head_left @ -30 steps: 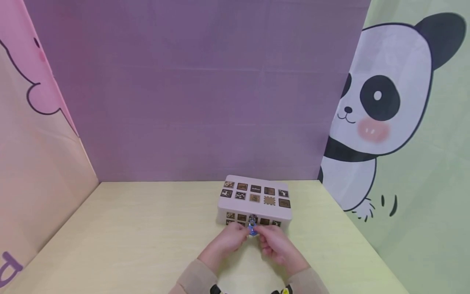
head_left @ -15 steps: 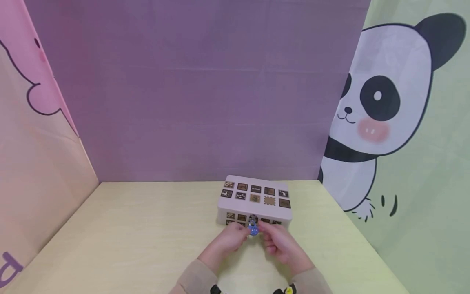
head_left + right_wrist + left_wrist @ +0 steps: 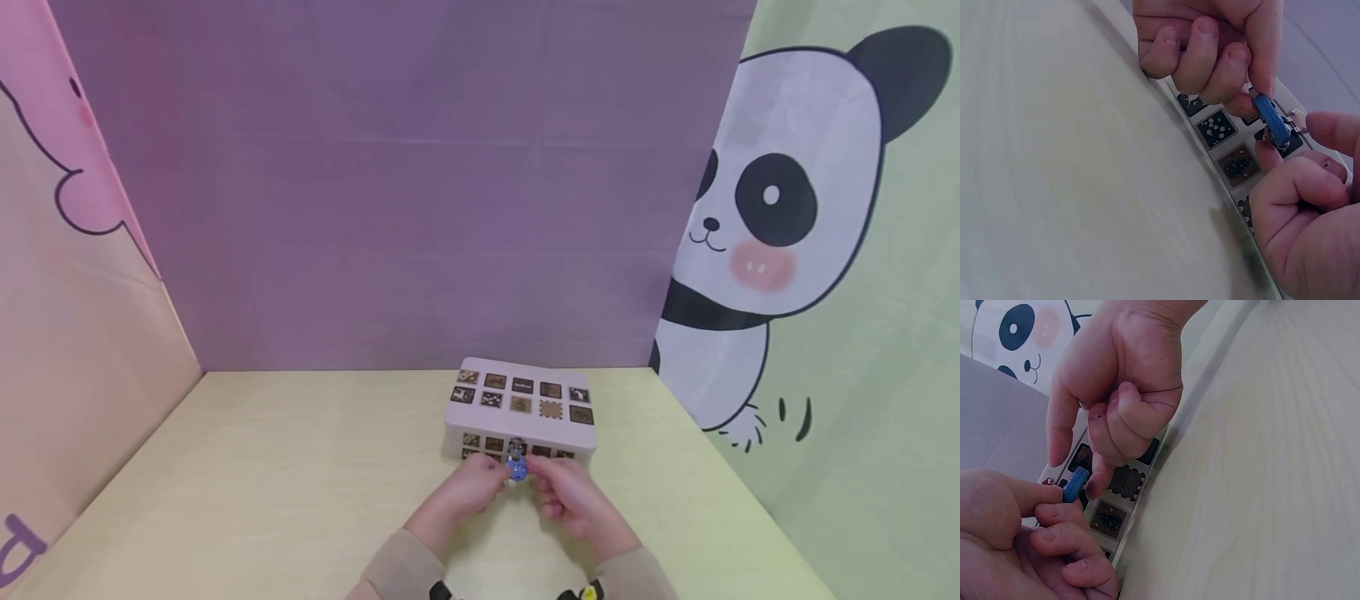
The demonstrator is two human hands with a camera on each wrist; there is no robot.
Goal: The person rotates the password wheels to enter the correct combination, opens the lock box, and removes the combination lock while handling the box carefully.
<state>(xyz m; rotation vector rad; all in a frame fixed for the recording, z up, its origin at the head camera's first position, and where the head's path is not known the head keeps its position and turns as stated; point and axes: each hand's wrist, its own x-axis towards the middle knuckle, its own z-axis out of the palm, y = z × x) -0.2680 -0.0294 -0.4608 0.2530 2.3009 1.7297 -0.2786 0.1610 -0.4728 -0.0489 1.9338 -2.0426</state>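
A small blue padlock (image 3: 517,468) hangs at the metal clasp (image 3: 517,447) on the front of a pale box (image 3: 525,427) printed with dark square pictures. My left hand (image 3: 475,483) pinches the padlock's left side between thumb and index finger, as the right wrist view shows from close by. On the other side is my right hand (image 3: 573,497), its thumb and index finger spread apart around the padlock's edge. That index fingertip lies right at the lock's lower end, while the other fingers curl in toward the palm. The padlock (image 3: 1074,484) appears edge-on in the left wrist view.
The box stands on a light wooden table (image 3: 300,467), near its back edge. Behind rises a purple cloth wall (image 3: 405,183). A panda print (image 3: 795,192) covers the right side panel, and a pink figure (image 3: 75,150) decorates the left one.
My right hand has let go of the padlock's right side and shifted slightly right, uncovering more of its blue face. The left hand and box stay in place.
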